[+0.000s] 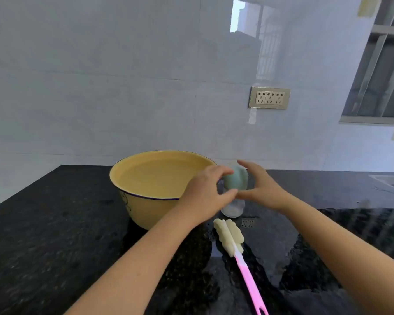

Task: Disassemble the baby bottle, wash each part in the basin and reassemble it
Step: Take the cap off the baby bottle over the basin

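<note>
A baby bottle (233, 209) with a clear body and a pale green cap (236, 178) stands upright on the black counter, just right of a yellow basin (132, 201) holding water. My left hand (205, 192) wraps the bottle's upper part from the left, fingers on the green cap. From the right, my right hand (262, 187) curves around the cap, thumb low and fingers over the top; whether it touches is unclear. A sponge bottle brush (229, 235) with a pink handle lies on the counter in front of the bottle.
The dark speckled counter (55, 246) looks wet around the brush. A tiled wall with a triple socket (269, 97) rises behind. At the far right sit a sink edge (389, 181) and a window (382, 76).
</note>
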